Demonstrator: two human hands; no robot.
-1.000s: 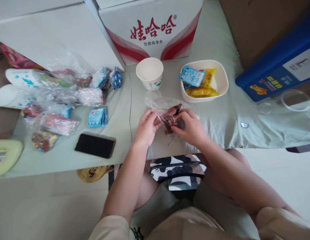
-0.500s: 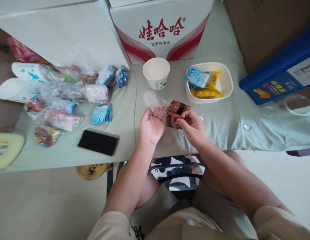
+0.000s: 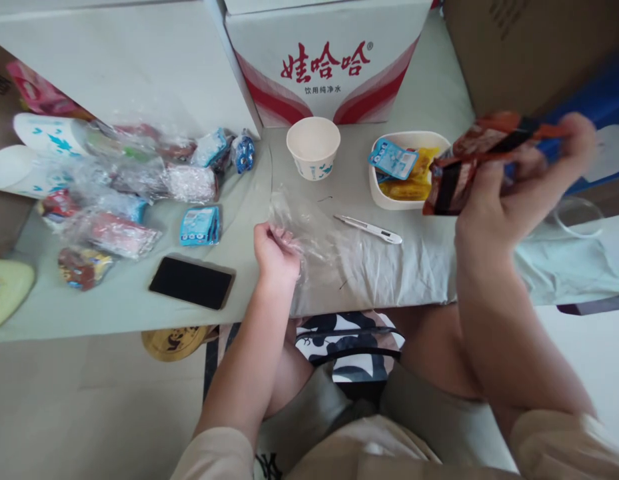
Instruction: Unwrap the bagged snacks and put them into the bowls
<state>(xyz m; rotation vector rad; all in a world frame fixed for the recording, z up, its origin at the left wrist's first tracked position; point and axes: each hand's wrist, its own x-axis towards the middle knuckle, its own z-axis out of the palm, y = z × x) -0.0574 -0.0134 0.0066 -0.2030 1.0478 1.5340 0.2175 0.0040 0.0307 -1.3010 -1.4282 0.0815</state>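
Observation:
My right hand [image 3: 514,180], raised at the right, grips brown-and-red snack packets [image 3: 454,183] with black bands. They partly cover the white bowl [image 3: 382,193], where yellow packets [image 3: 414,181] and a blue packet [image 3: 395,159] lie. My left hand [image 3: 278,250] is closed on a clear plastic bag [image 3: 314,230] that spreads over the cloth. A white utility knife [image 3: 369,229] lies to the right of the bag. Beyond my left hand stands a white paper cup [image 3: 314,150] with a blue-green print.
A black phone [image 3: 192,282] and blue packets [image 3: 200,225] lie left of my left hand. Further left are wrapped snacks [image 3: 124,233] and paper cups [image 3: 49,137]. A white-and-red carton [image 3: 324,67] stands behind; a blue box [image 3: 599,113] is at the right.
My right hand has lifted the brown-and-red packets away to the right. My left hand has moved slightly left, closing around the clear bag. The utility knife is now uncovered.

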